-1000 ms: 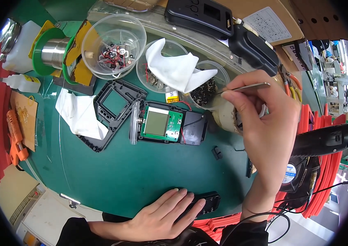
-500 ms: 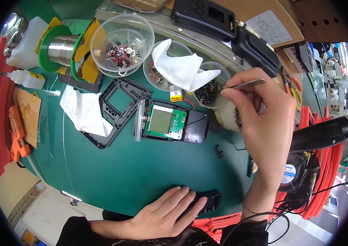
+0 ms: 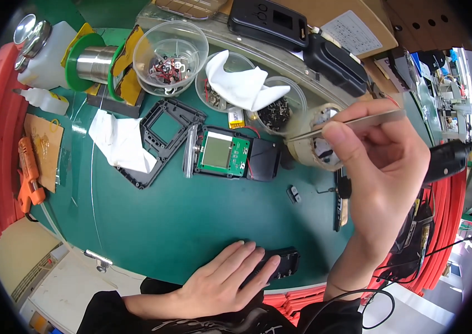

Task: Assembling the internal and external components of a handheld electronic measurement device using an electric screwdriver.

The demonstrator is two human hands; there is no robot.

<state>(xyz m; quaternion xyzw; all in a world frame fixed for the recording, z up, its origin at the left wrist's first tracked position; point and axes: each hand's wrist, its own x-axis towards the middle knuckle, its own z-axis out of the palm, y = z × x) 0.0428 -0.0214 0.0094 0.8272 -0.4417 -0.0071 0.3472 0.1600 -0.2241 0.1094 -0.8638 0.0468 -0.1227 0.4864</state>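
My right hand (image 3: 378, 158) pinches metal tweezers (image 3: 361, 122) between thumb and fingers. Their tip points left, beside a pale round pot (image 3: 301, 151) and close to a clear cup of small dark screws (image 3: 274, 115). Near the bench's front edge, my left hand (image 3: 227, 278) lies with fingers stretched over a black plastic housing (image 3: 287, 261), which is partly hidden under them. Mid-bench is an opened black device with a green circuit board (image 3: 239, 158) and grey screen. A small two-button dark piece (image 3: 294, 193) sits to its right.
A black frame (image 3: 161, 161) partly under white cloth (image 3: 116, 139) lies left of the device. Behind are a tub of red-wired parts (image 3: 172, 71), another white cloth (image 3: 241, 83) and a solder spool (image 3: 92, 64). An orange glue gun (image 3: 28, 167) is far left.
My right hand has moved right and slightly down, and the tweezers now point left toward the pale pot. My left hand stays over the black housing. The whole view has shifted slightly.
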